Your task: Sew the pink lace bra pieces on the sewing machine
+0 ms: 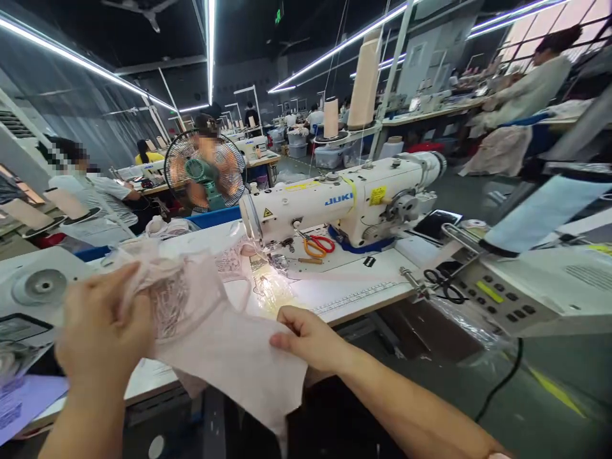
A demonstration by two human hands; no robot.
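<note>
A pale pink garment [229, 338] with a lacy part is stretched between both hands in front of the sewing machine [310, 204]. My left hand [108, 319], slightly blurred, grips its gathered, lacy end at the left. With thumb and bent fingers, my right hand [306, 338] pinches the smooth fabric at the right. The garment's lower corner hangs past the table's front edge. Behind it, more pink lace [234, 260] lies near the machine's needle area, where a lamp lights yellowish clear material [272, 290].
Orange-and-red handled scissors [318, 244] lie under the machine arm. A ruler strip [358, 296] runs along the table's front edge. A control box [507, 296] stands at the right, a fan [205, 169] behind the table, and a purple sheet [31, 405] at lower left. Other people sit at machines beyond.
</note>
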